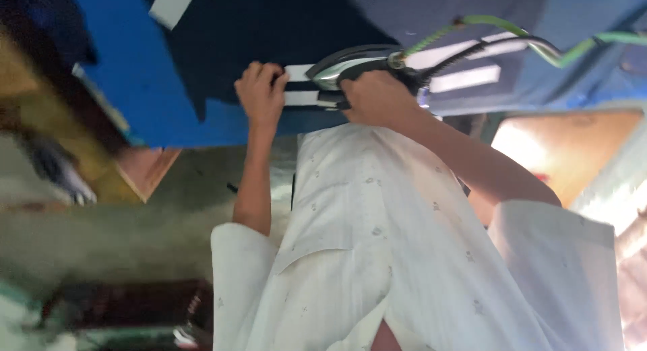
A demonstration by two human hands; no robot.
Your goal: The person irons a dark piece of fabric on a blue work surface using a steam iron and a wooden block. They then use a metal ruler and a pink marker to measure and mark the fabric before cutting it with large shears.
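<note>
A dark navy cloth (269, 27) with white stripes lies on a blue-covered table (135, 88). My right hand (377, 98) grips the handle of a silver and black iron (347, 61), which rests on the cloth at the table's near edge. Just to the left, my left hand (259, 91) has its fingers curled on the cloth's edge at a white stripe (300, 73). Green and black cords (512, 38) run from the iron off to the right. My white garment (377, 243) fills the lower middle of the view.
A wooden corner (145, 172) sticks out below the table on the left. A brightly lit orange-brown surface (573, 149) sits at the right. A dark, blurred object (128, 310) lies on the grey floor (101, 236) at the lower left.
</note>
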